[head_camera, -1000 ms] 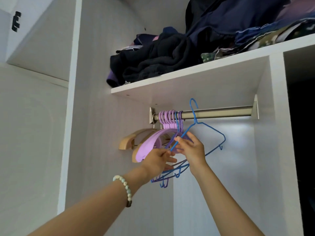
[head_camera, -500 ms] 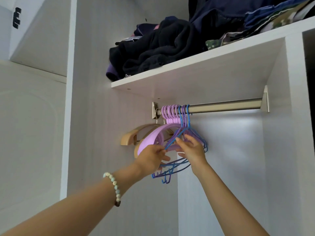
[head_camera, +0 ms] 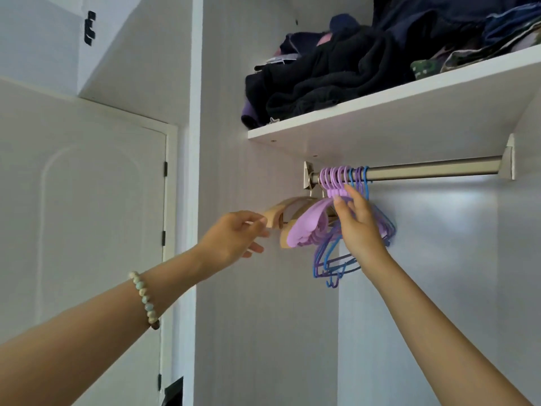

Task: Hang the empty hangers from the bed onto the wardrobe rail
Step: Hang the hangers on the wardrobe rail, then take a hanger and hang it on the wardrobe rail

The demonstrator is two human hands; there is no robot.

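Observation:
A metal wardrobe rail runs under a white shelf. At its left end hang wooden hangers, several lilac plastic hangers and several blue and purple wire hangers, packed close together. My right hand is raised in front of the wire hangers, its thumb and fingertips touching the hanger necks just below the rail. My left hand hovers left of the bunch with loosely curled fingers, its fingertips right at the tip of a wooden hanger, gripping nothing.
The shelf above the rail carries a heap of dark folded clothes. Right of the hangers the rail is bare up to its bracket. A white wardrobe side panel and a closed white door stand to the left.
The blue wire hanger my right hand held went onto the rail beside the others. My right hand then rose to the hanger necks, and my left hand let go and drew away leftward.

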